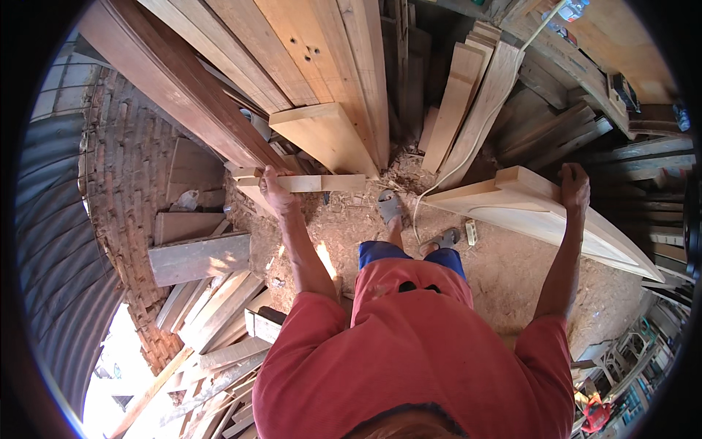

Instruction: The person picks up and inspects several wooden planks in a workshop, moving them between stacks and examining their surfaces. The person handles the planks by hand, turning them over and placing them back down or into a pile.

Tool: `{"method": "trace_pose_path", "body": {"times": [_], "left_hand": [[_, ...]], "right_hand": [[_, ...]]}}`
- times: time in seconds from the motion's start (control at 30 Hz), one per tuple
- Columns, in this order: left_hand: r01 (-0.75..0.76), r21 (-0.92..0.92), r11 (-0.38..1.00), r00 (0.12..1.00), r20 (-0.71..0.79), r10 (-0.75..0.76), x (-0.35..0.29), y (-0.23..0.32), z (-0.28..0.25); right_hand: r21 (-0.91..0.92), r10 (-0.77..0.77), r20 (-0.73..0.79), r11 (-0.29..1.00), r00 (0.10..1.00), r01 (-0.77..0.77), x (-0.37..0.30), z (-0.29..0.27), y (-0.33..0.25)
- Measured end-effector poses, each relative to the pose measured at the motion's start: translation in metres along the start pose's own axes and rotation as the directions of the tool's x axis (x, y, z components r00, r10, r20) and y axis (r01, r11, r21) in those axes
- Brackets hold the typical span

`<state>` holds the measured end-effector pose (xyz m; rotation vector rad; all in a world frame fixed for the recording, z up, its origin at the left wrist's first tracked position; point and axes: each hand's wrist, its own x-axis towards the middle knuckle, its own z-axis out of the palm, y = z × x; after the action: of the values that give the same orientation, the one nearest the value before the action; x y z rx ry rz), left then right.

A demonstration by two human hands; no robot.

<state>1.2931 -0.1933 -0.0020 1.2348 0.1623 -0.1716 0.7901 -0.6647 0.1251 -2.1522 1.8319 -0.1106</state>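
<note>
My left hand (276,192) is closed around a short, light wooden piece (342,183) that points to the right. Another pale strip shows under the wrist; I cannot tell whether the two are joined. Out to the right, my right hand (575,185) grips the upper edge of a long, pale wooden board (556,223), its fingers bent over it. That board leans at a slant, and a thick block-like end (523,179) shows along its top. A wide light plank (325,135) stands just beyond my left hand.
Tall planks (307,51) lean ahead, beside a dark reddish beam (175,80). More boards (461,102) stand at the far right, with a pale cable (479,139) running down. Offcuts (219,366) pile up at the lower left. Sawdust covers the floor (504,293) around my sandals (390,206).
</note>
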Motion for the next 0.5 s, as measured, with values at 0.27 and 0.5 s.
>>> {"method": "trace_pose_path", "body": {"times": [0.27,0.5], "left_hand": [[-0.031,0.146,0.989,0.997,0.073,0.021,0.011,-0.057,-0.003],[0.018,0.170,0.985,0.997,0.065,-0.030,-0.001,-0.036,0.025]], "right_hand": [[0.002,-0.019,0.000,1.000,1.000,0.019,-0.002,0.000,-0.002],[-0.001,-0.061,-0.022,0.998,0.998,0.061,-0.004,-0.001,-0.003]]}}
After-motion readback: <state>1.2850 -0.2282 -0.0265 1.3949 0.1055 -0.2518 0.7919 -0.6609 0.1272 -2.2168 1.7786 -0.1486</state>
